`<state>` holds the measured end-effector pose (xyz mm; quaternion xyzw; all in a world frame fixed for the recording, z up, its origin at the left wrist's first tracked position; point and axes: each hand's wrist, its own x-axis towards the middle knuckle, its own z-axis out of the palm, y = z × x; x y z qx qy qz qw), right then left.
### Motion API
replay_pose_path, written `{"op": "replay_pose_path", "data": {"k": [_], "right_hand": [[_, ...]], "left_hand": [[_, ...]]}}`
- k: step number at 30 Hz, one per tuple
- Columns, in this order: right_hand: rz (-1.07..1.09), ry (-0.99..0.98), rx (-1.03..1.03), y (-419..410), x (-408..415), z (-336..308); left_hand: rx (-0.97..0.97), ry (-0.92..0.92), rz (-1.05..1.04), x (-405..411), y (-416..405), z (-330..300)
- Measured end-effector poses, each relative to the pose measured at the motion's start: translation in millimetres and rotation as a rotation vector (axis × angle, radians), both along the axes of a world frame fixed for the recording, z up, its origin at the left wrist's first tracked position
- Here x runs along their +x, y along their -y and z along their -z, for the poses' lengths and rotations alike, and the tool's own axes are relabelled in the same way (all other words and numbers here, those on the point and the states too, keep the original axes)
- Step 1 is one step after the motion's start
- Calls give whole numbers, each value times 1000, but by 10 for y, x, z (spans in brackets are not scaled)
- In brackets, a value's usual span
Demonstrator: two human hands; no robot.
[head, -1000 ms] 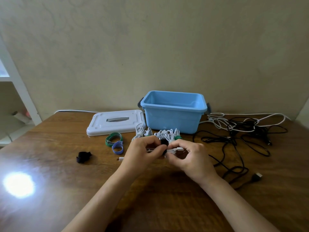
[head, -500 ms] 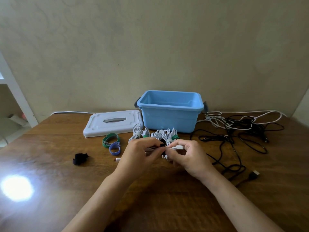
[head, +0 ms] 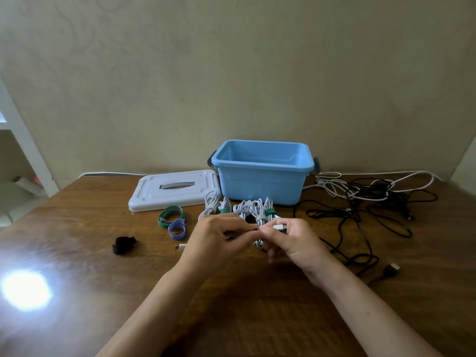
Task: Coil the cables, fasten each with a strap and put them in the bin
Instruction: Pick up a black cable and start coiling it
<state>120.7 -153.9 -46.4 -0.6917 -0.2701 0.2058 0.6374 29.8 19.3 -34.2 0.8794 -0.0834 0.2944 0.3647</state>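
White cable (head: 258, 229), thin and partly gathered, is pinched between both hands over the brown wooden table (head: 77, 253), its white plug (head: 279, 227) gripped by the curled fingers of the right hand (head: 293, 243) and another stretch clasped by the left hand (head: 219, 240); a second white plug (head: 181, 246) is seen on the wood beside the left wrist. An open light-blue plastic bin (head: 261, 171) is set at the back, with a flat white lid (head: 175, 189) laid to its left. Loose black and white cables (head: 365, 202) are spread to its right. Strapped white cable bundles (head: 239, 208) are lined up just before the bin. A green strap loop (head: 170, 217), a purple strap loop (head: 177, 229) and a black strap (head: 123, 244) are left nearby.
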Motion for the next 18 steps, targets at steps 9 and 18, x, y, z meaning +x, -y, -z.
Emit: {"op": "replay_pose_path", "data": {"k": [9, 18], "right_hand": [[3, 62, -20, -6, 17, 7], [4, 448, -179, 41, -17, -52]], "left_hand": [[-239, -215, -15, 24, -32, -3], [-54, -381, 32, -13, -68, -88]]}}
